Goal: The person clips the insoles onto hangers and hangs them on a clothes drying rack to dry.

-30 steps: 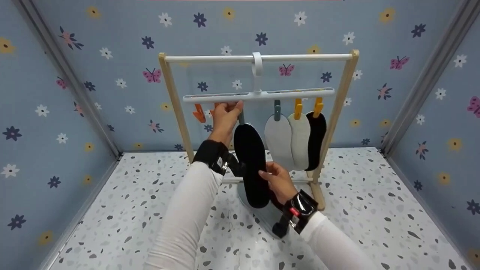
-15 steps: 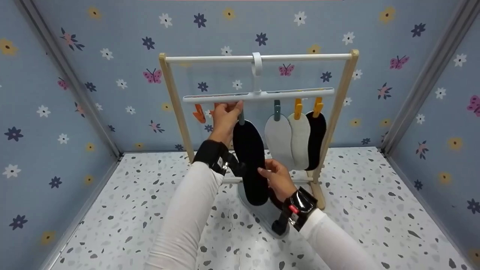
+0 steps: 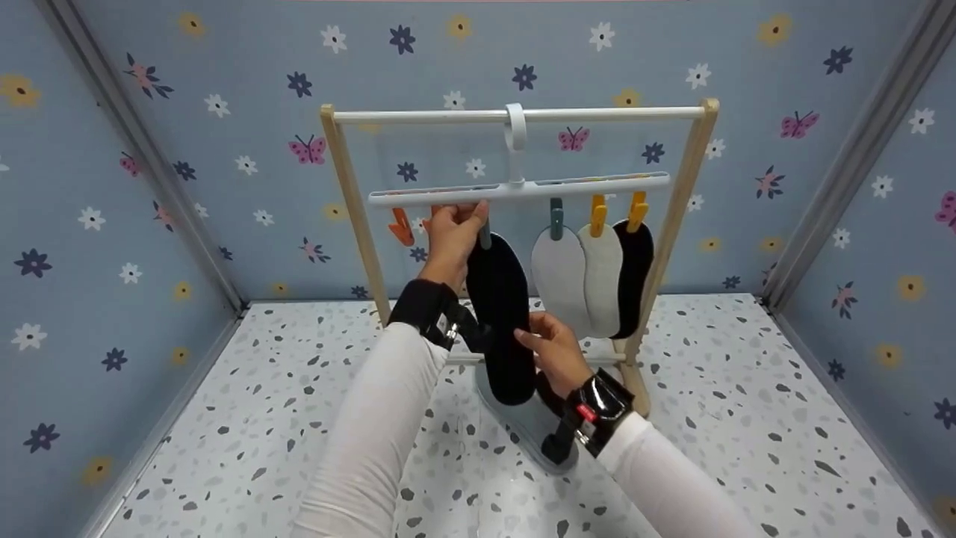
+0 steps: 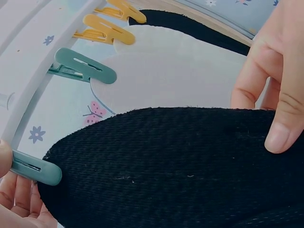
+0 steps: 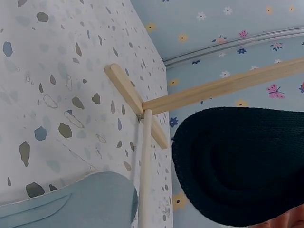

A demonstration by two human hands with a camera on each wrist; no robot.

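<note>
My left hand [image 3: 448, 243] is up at the white hanger bar, its thumb and fingers pinching a grey-green clothespin [image 4: 38, 168]. The clothespin's tip overlaps the upper end of a black insole [image 3: 499, 321], which hangs lengthwise below it. Lower down, my right hand [image 3: 556, 351] grips the insole's right edge, thumb on the front face and fingers behind. In the left wrist view the right thumb [image 4: 278, 135] lies flat on the dark fabric. The right wrist view shows the insole's rounded lower end, with a few fingertips at the bottom corner.
The white hanger [image 3: 597, 184] hangs from a wooden rack [image 3: 680, 194]. On its right, a grey clip and two yellow clips hold two pale insoles [image 3: 560, 284] and a black one [image 3: 633, 284]. An orange clip [image 3: 401, 228] hangs at left. A pale insole [image 5: 80, 204] lies on the speckled floor.
My right hand has moved slightly up, raising the black insole, so its top end now sits further up behind the clothespin's tip. The left hand keeps its place at the bar.
</note>
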